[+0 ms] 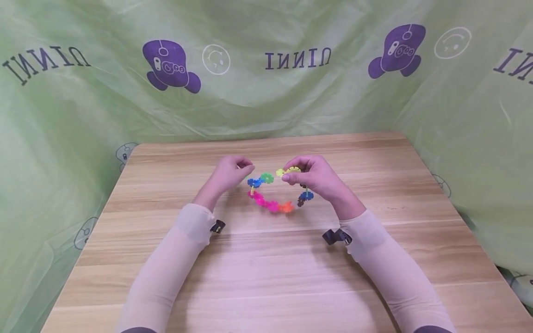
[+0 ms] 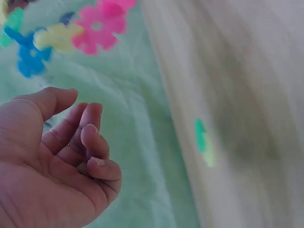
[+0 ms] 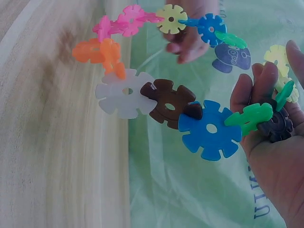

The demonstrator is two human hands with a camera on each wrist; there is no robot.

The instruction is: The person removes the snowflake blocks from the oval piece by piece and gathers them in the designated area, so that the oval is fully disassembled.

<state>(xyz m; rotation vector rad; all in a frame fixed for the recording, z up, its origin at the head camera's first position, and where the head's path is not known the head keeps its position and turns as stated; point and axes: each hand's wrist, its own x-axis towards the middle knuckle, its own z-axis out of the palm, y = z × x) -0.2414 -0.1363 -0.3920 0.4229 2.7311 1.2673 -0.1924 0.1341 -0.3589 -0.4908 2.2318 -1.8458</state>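
Note:
A chain of notched, flower-shaped plastic discs (image 1: 272, 206) hangs in a loop with a gap at its far side. Its colours run through pink, orange, clear white, brown, blue, green, black and yellow. My right hand (image 1: 316, 178) pinches the yellow end discs (image 3: 277, 58) between thumb and fingers. The green disc (image 1: 267, 178) at the other end hangs free, attached to blue ones (image 2: 32, 59). My left hand (image 1: 230, 173) is beside the blue discs; in the left wrist view its fingers are loosely curled, with nothing between them.
The discs are above a wood-grain table (image 1: 266, 277). A green printed curtain (image 1: 266, 101) surrounds its back and sides. In the left wrist view a blurred green and yellow-green shape (image 2: 203, 142) shows against the table's edge. Each wrist wears a small black camera (image 1: 337, 237).

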